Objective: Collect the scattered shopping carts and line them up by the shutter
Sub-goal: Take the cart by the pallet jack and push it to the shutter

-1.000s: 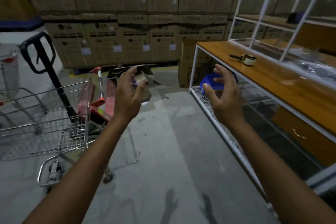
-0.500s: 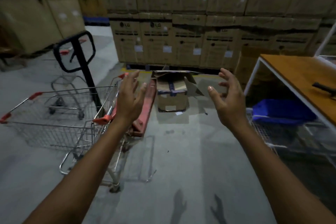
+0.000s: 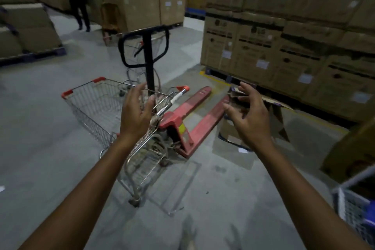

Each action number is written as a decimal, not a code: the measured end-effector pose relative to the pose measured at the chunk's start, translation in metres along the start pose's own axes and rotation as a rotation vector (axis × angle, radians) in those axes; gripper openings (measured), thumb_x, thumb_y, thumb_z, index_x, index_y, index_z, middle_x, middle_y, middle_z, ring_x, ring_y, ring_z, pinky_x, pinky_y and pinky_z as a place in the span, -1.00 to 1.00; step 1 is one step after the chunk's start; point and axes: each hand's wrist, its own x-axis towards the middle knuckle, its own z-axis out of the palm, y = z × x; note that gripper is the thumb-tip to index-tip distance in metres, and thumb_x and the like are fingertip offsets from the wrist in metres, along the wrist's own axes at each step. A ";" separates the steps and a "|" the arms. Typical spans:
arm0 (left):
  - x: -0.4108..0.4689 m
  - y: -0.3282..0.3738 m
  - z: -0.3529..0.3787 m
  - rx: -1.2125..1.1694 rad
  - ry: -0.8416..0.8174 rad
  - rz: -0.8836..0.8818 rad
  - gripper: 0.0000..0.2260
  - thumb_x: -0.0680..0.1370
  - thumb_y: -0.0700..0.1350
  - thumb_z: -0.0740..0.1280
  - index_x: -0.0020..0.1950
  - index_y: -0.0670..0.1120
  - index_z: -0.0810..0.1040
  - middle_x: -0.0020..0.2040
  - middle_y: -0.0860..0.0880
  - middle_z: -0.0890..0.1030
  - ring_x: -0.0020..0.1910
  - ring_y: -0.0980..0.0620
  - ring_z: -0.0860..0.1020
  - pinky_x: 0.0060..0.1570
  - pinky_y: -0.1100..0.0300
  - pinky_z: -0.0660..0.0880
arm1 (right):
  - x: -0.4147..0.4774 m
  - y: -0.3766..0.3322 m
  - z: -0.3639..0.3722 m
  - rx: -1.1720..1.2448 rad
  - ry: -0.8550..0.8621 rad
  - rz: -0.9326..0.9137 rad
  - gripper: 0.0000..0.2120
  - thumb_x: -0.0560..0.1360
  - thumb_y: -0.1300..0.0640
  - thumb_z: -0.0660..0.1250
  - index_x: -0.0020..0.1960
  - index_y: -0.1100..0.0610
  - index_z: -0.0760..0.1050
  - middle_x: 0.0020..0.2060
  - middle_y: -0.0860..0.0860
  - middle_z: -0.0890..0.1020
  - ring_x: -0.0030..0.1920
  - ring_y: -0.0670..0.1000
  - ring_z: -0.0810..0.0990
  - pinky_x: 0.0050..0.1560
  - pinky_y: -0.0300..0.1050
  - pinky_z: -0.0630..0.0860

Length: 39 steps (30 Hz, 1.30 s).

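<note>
We hold both hands out, fingers released, empty: left hand (image 3: 136, 112) above the cart (image 3: 95, 105), right hand (image 3: 250, 116) apart. Cart stands on floor (image 3: 40, 138), just beside red pallet jack (image 3: 190, 119); second cart (image 3: 142, 61) behind.

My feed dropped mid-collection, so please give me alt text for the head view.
Left grip and right grip, both open and empty, reach toward a wire shopping cart with red corners, standing beside a red pallet jack. A second cart sits behind the jack's black handle; stacked cartons line the right.
</note>
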 end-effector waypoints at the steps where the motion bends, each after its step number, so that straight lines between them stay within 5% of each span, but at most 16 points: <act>1: 0.005 -0.012 0.007 0.007 0.023 -0.015 -0.58 0.62 0.08 0.23 0.45 -0.06 0.42 0.31 -0.09 0.52 0.28 -0.05 0.50 0.23 -0.17 0.50 | 0.014 0.012 0.012 0.009 -0.026 -0.021 -0.34 0.46 -0.13 0.50 0.46 -0.01 0.36 0.30 -0.01 0.51 0.15 -0.06 0.54 0.07 -0.02 0.58; 9: 0.056 -0.077 0.045 0.101 0.149 -0.164 -0.49 0.59 0.14 0.21 0.49 -0.05 0.35 0.29 0.02 0.49 0.26 0.01 0.48 0.21 -0.04 0.48 | 0.122 0.090 0.105 0.080 -0.171 -0.137 -0.35 0.40 -0.37 0.39 0.33 0.02 0.50 0.16 -0.07 0.54 0.10 0.07 0.61 0.00 0.18 0.61; 16: 0.067 -0.105 0.049 0.250 0.188 -0.285 -0.48 0.61 0.11 0.23 0.51 -0.07 0.32 0.35 -0.09 0.49 0.29 -0.03 0.47 0.24 -0.05 0.47 | 0.175 0.125 0.185 0.154 -0.305 -0.173 -0.65 0.48 -0.05 0.48 0.22 0.04 0.59 0.11 -0.08 0.54 0.06 -0.07 0.55 -0.02 0.07 0.62; 19: 0.058 -0.119 0.053 0.349 0.183 -0.348 -0.47 0.61 0.08 0.23 0.52 -0.12 0.32 0.37 -0.13 0.49 0.32 -0.08 0.46 0.27 -0.04 0.44 | 0.186 0.141 0.224 0.163 -0.369 -0.180 -0.87 0.50 0.07 0.48 0.00 0.11 0.67 0.13 0.03 0.62 0.08 -0.15 0.54 0.00 -0.28 0.53; 20: 0.053 -0.125 0.056 0.389 0.171 -0.367 -0.46 0.61 0.10 0.22 0.52 -0.13 0.31 0.37 -0.14 0.48 0.33 -0.10 0.46 0.29 -0.04 0.44 | 0.189 0.147 0.236 0.154 -0.397 -0.184 -0.91 0.51 0.09 0.48 -0.09 0.11 0.66 0.13 0.04 0.63 0.09 -0.10 0.58 -0.02 -0.25 0.54; 23: 0.038 -0.146 0.065 0.484 0.127 -0.463 -0.40 0.60 0.22 0.16 0.54 -0.10 0.29 0.40 -0.14 0.46 0.36 -0.11 0.44 0.33 -0.07 0.41 | 0.197 0.168 0.270 0.153 -0.472 -0.208 -0.85 0.51 0.11 0.46 -0.22 0.05 0.57 0.12 0.02 0.65 0.11 0.06 0.62 0.04 0.04 0.58; 26: 0.023 -0.166 0.075 0.610 0.049 -0.604 -0.39 0.60 0.28 0.10 0.56 -0.04 0.25 0.45 -0.11 0.42 0.41 -0.10 0.38 0.34 -0.11 0.40 | 0.212 0.186 0.295 0.168 -0.567 -0.219 -0.84 0.48 0.07 0.43 -0.27 0.03 0.55 0.11 0.06 0.66 0.10 0.10 0.62 0.07 -0.08 0.48; 30: 0.006 -0.184 0.087 0.942 -0.183 -0.764 -0.29 0.53 0.39 -0.14 0.52 0.02 0.29 0.40 -0.08 0.47 0.35 -0.12 0.44 0.21 -0.14 0.46 | 0.235 0.222 0.327 0.018 -0.717 -0.247 -0.77 0.45 -0.03 0.51 -0.25 0.10 0.62 0.12 0.08 0.66 0.17 0.13 0.58 0.16 0.02 0.50; 33: 0.005 -0.191 0.093 1.088 -0.233 -0.808 -0.30 0.53 0.39 -0.15 0.37 0.00 0.45 0.25 -0.09 0.54 0.24 -0.13 0.51 0.12 -0.12 0.49 | 0.250 0.254 0.352 -0.162 -0.849 -0.358 -0.61 0.39 -0.26 0.49 0.00 0.03 0.66 0.26 0.10 0.58 0.29 0.13 0.49 0.31 0.18 0.42; 36: 0.004 -0.193 0.096 1.140 -0.198 -0.864 -0.32 0.53 0.39 -0.10 0.22 -0.07 0.55 0.14 -0.15 0.53 0.16 -0.17 0.51 0.10 -0.09 0.47 | 0.252 0.278 0.369 -0.337 -0.978 -0.403 -0.27 0.42 -0.52 0.20 0.31 0.02 0.50 0.46 0.16 0.37 0.47 0.20 0.30 0.38 0.34 0.26; 39: 0.004 -0.190 0.098 1.172 -0.215 -0.932 -0.33 0.54 0.39 -0.09 0.12 -0.06 0.59 0.11 -0.16 0.58 0.13 -0.17 0.54 0.16 -0.09 0.45 | 0.249 0.283 0.379 -0.374 -0.977 -0.350 -0.06 0.37 -0.63 -0.07 0.41 0.03 0.41 0.51 0.16 0.30 0.46 0.28 0.27 0.33 0.37 0.31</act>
